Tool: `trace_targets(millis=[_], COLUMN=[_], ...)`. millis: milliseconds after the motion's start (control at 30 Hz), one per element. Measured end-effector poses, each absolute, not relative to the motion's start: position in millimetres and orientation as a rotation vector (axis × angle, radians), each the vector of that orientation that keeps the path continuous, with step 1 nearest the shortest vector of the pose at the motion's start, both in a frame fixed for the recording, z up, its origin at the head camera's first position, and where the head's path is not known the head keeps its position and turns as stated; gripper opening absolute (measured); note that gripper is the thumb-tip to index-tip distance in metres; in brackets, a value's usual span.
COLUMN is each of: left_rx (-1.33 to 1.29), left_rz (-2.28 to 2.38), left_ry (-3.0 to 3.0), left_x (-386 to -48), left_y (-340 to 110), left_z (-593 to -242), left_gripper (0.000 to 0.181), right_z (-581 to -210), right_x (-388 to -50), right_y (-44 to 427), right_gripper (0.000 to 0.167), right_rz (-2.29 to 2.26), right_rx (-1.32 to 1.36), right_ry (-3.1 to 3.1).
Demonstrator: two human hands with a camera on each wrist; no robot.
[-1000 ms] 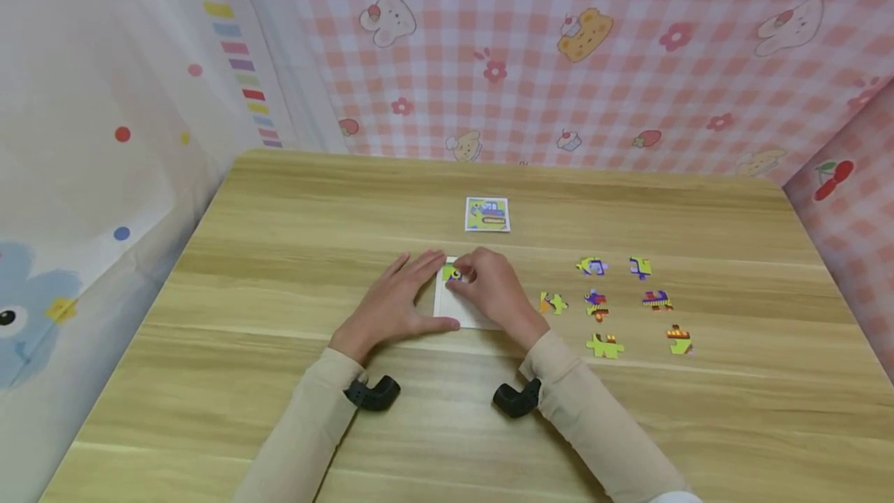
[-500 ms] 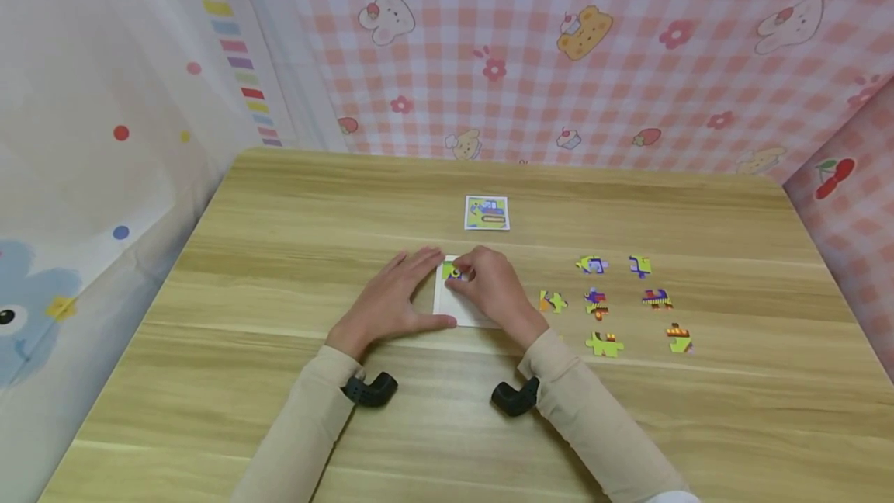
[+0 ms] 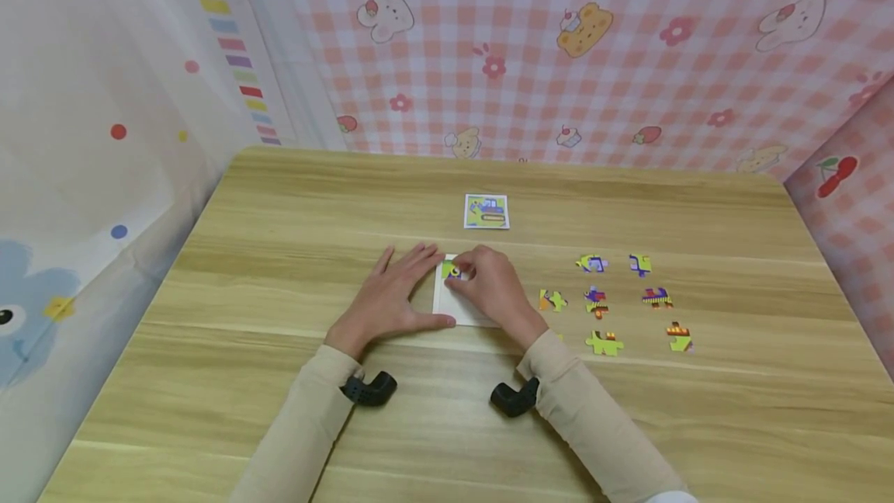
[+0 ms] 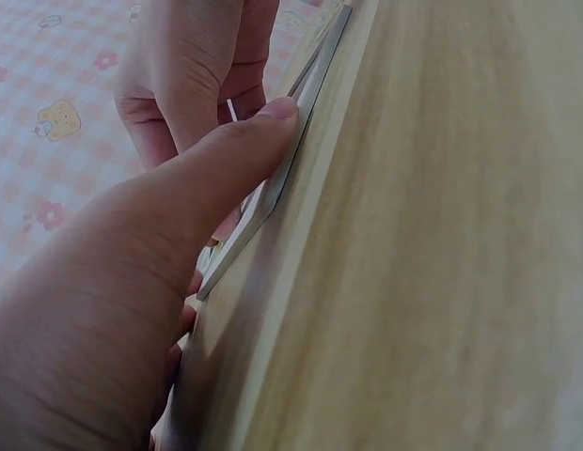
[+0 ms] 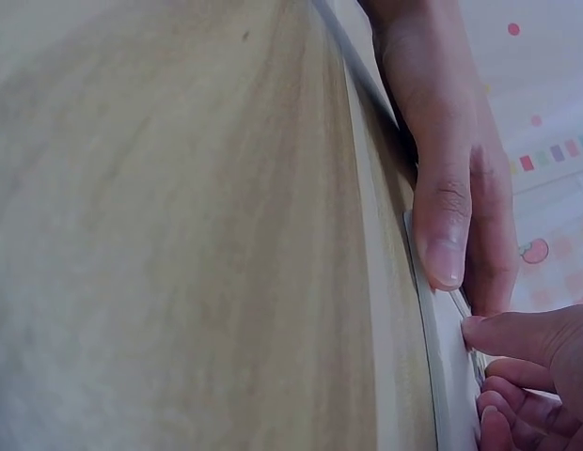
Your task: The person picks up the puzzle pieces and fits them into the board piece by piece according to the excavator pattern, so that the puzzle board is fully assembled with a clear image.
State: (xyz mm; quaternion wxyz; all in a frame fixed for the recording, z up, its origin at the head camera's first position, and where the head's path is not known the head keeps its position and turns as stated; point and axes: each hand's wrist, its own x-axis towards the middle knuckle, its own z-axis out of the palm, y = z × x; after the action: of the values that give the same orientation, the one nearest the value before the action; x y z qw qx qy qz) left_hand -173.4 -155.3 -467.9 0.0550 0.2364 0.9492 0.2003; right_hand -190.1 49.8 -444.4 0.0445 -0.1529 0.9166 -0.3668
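Steadying the board (image 3: 457, 305) with our left hand (image 3: 382, 300), we hold a piece (image 3: 449, 267) at its far left corner between the thumb and curled fingers of our right hand (image 3: 492, 286). Little has changed over the last second: the right hand and the piece sit almost exactly where the earlier views have them, and only our left fingers have fanned a touch wider beside the board. To us this reads as settling one piece rather than carrying it, a matter of small pressure and aim. Whether it lies quite flat we cannot tell, since our right fingers cover part of it.

Our left fingers are straight and spread, reaching to the board's far left corner, while the thumb stretches to its near edge; the left wrist view shows that thumb touching the rim. Our right fingers are pinching the piece. What we can see of the rest of the board is plain white, so we judge the work to be near its start. The loose pieces (image 3: 605, 344) lie unmoved on the counter (image 3: 209, 293) to the right, and the card (image 3: 486, 212) lies beyond the board.
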Motion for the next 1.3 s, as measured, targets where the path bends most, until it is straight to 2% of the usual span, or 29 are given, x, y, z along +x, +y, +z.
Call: trace_targets(millis=[333,500,800,1033,1300], left_rx=[0.721,0.718,0.711,0.72,0.723], left_rz=[0.604,0.61,0.623,0.618,0.626], left_ry=[2.874,2.87,2.866,2.867,2.865], left_x=[-172.1,-173.6,-174.3,-173.4,-172.4], left_y=[-153.5,-152.2,-152.8,-154.7,-154.6], left_z=[-466.7,-466.5,-465.7,-463.0,-464.3], left_gripper=[0.11,0.11,0.112,0.11,0.11], right_z=[-439.8,-430.1,-406.2,-406.3,-416.6], right_x=[-185.9,-183.3,-184.9,-194.7,-203.0], right_y=[51.1,64.2,138.5,207.8,231.7], right_gripper=[0.035,0.033,0.029,0.029,0.04], right_rz=[-1.152,-1.15,-1.122,-0.998,-0.892], right_rx=[-0.447,-0.477,-0.374,-0.304,-0.399], right_ry=[2.787,2.807,2.881,2.944,2.888])
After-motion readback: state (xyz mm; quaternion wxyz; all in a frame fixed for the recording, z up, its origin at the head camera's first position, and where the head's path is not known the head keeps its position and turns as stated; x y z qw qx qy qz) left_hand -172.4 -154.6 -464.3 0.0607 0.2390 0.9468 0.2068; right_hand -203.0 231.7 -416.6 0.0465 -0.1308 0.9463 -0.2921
